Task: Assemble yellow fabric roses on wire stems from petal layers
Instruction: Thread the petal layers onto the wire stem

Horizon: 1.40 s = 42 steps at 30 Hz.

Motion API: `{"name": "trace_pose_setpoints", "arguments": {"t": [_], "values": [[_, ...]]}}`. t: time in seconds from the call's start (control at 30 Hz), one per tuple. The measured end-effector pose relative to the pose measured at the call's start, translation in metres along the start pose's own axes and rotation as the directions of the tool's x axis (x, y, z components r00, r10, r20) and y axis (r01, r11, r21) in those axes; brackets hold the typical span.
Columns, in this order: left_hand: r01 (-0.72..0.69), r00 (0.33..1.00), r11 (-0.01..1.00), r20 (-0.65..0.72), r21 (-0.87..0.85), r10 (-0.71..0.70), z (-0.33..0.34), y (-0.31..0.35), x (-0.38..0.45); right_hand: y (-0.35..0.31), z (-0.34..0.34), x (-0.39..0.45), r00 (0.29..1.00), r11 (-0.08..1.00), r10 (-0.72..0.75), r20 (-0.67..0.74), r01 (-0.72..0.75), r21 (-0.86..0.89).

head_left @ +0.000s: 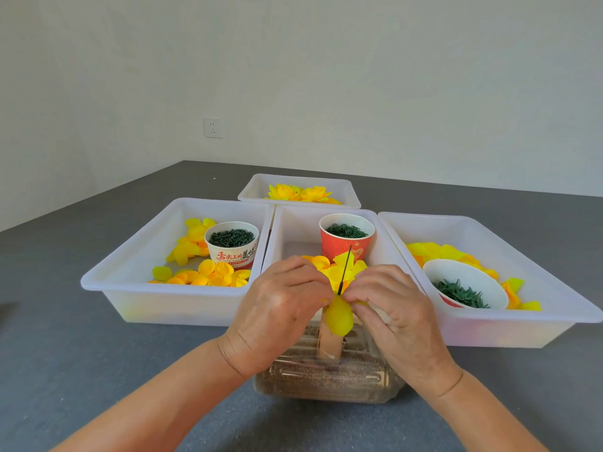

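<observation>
**Both hands on the yellow bud, mid-bench**

From my feed: left hand [280,308] and right hand [396,308] pinch a yellow petal bud [339,316] on a dark wire stem [345,270], right above a clear container [329,376] near the bench's [81,353] front edge. White trays [169,295] behind hold loose petals.

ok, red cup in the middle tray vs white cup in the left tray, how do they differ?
The red cup is red, taller and narrower, holding green ring-shaped pieces. The white cup is white with red lettering, squatter and wider, holding darker, hook-like green pieces. Both stand upright, near full, with yellow petals beside them.
</observation>
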<state>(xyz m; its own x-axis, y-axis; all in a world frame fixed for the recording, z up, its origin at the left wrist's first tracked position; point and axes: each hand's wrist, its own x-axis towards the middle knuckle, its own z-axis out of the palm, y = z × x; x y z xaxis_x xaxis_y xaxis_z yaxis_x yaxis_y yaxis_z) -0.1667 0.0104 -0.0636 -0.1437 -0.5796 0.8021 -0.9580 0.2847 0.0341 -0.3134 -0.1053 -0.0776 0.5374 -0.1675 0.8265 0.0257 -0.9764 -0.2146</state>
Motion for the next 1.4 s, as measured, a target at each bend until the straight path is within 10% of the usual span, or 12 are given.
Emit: {"name": "trace_pose_setpoints", "arguments": {"t": [0.23, 0.77, 1.1, 1.4], "values": [[0.378, 0.921, 0.872, 0.033, -0.312, -0.388, -0.004, 0.002, 0.0, -0.004, -0.004, -0.001, 0.885, 0.743, 0.428, 0.184, -0.46, 0.486], [0.61, 0.789, 0.674, 0.245, -0.416, -0.563, -0.005, 0.007, 0.018, -0.011, -0.007, 0.016, 0.761, 0.635, 0.582, 0.286, -0.646, 0.424], [0.215, 0.93, 0.976, 0.302, 0.019, -0.211, -0.019, -0.002, -0.005, -0.02, -0.012, -0.005, 0.943, 0.982, 0.179, 0.28, -0.154, -0.108], [0.354, 0.929, 0.892, 0.218, -0.28, -0.301, -0.018, -0.006, 0.011, -0.019, -0.01, -0.001, 0.985, 0.991, 0.125, 0.117, -0.12, -0.051]]}}
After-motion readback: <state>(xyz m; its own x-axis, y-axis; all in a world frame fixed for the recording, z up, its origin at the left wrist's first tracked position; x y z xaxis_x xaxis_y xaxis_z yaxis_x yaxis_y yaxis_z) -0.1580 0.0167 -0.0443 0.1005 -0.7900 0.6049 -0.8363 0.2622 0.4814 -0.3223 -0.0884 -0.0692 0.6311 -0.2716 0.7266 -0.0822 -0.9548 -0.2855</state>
